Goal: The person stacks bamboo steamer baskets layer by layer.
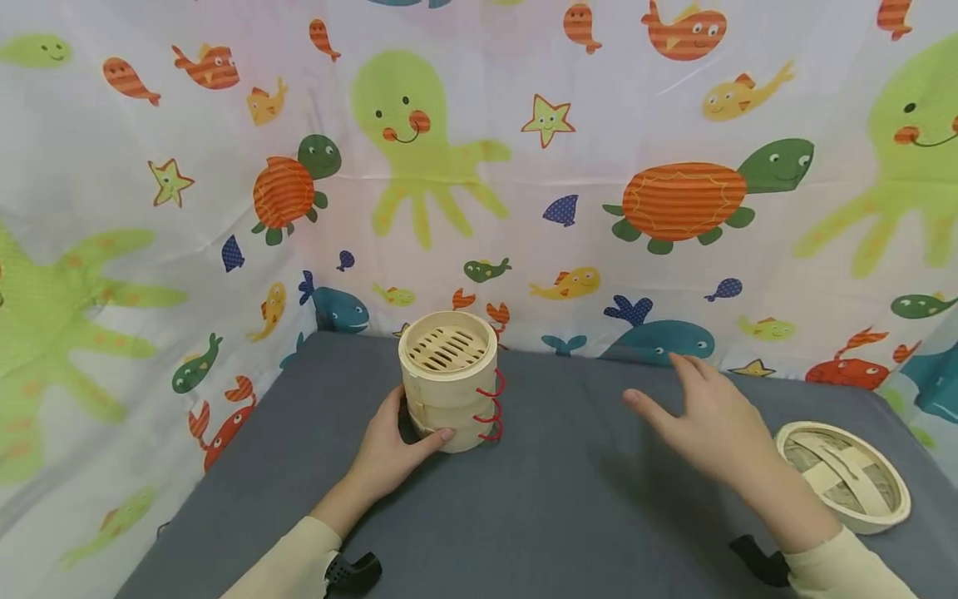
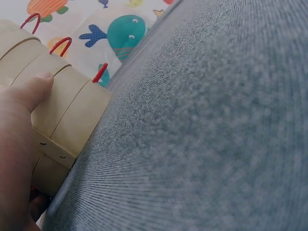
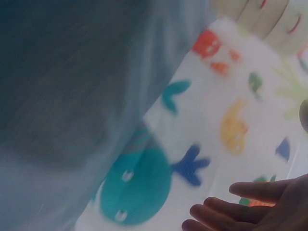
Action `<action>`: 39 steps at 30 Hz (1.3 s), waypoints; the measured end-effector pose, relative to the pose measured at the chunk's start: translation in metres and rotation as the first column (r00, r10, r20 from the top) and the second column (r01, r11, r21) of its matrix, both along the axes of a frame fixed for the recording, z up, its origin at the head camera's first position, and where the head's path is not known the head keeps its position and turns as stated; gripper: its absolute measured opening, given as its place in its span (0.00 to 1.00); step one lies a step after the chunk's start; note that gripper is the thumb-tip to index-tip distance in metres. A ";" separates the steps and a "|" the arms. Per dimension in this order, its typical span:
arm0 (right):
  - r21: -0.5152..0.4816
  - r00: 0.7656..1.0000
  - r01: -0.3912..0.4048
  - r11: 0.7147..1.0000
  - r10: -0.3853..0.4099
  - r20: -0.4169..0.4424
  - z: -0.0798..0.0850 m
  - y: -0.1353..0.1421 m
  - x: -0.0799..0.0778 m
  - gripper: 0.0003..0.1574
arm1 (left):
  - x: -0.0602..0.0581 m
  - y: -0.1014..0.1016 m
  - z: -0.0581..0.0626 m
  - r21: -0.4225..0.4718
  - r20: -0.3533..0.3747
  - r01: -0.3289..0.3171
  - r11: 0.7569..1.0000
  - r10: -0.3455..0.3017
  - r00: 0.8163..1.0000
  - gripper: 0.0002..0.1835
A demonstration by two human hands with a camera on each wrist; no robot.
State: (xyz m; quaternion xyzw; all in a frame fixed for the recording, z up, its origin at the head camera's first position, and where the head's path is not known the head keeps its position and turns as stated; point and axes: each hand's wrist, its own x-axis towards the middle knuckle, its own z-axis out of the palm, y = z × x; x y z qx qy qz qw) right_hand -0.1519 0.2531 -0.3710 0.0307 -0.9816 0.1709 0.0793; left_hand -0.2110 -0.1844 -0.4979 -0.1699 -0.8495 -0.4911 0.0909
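Note:
A stack of round bamboo steamer baskets (image 1: 447, 387) stands upright on the grey table, slats showing on top and red loops down its right side. My left hand (image 1: 395, 453) grips the lower part of the stack, thumb across the front and fingers round the left side, partly hidden. In the left wrist view the thumb presses on the pale wall of the steamer baskets (image 2: 67, 103). My right hand (image 1: 711, 416) is in the air right of the stack, fingers spread and holding nothing. The right wrist view shows its extended fingers (image 3: 236, 211) apart from the stack.
A woven bamboo steamer lid (image 1: 846, 478) lies at the right on the grey tabletop (image 1: 539, 499), beyond my right wrist. Behind the table hangs a white curtain (image 1: 479, 166) printed with sea animals; it also runs along the left side.

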 end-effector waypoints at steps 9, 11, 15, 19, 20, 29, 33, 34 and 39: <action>0.046 0.987 0.162 0.986 -0.161 -0.029 -0.023 0.074 0.037 0.69 | -0.002 0.006 0.006 -0.033 -0.008 0.014 0.999 -0.014 1.000 0.59; 0.059 0.980 0.199 0.978 -0.196 -0.045 -0.026 0.087 0.043 0.68 | -0.005 0.011 0.008 -0.032 -0.013 0.023 0.999 -0.023 1.000 0.59; 0.101 0.963 0.268 0.958 -0.264 -0.051 -0.030 0.109 0.052 0.70 | -0.008 0.015 0.008 -0.012 -0.011 0.031 0.999 -0.031 0.999 0.58; 0.131 0.954 0.299 0.945 -0.298 -0.033 -0.034 0.121 0.056 0.71 | -0.004 0.011 0.004 -0.010 -0.008 0.010 1.000 -0.010 1.000 0.57; 0.133 0.954 0.299 0.945 -0.297 -0.034 -0.035 0.122 0.057 0.71 | -0.002 0.009 0.003 -0.012 -0.005 0.000 1.000 0.000 1.000 0.57; 0.137 0.962 0.271 0.953 -0.265 -0.060 -0.041 0.133 0.061 0.70 | 0.007 -0.003 -0.002 -0.039 0.035 -0.072 0.997 0.073 0.997 0.59; 0.136 0.955 0.295 0.946 -0.292 -0.039 -0.047 0.143 0.067 0.70 | 0.006 -0.001 0.000 -0.043 0.032 -0.062 0.997 0.064 0.997 0.58; 0.137 0.953 0.303 0.943 -0.301 -0.038 -0.049 0.146 0.068 0.70 | 0.005 -0.001 0.001 -0.039 0.028 -0.058 0.998 0.059 0.998 0.57; 0.158 0.944 0.330 0.931 -0.330 -0.026 -0.058 0.159 0.072 0.70 | 0.001 0.002 0.004 -0.035 0.014 -0.043 0.998 0.044 0.999 0.57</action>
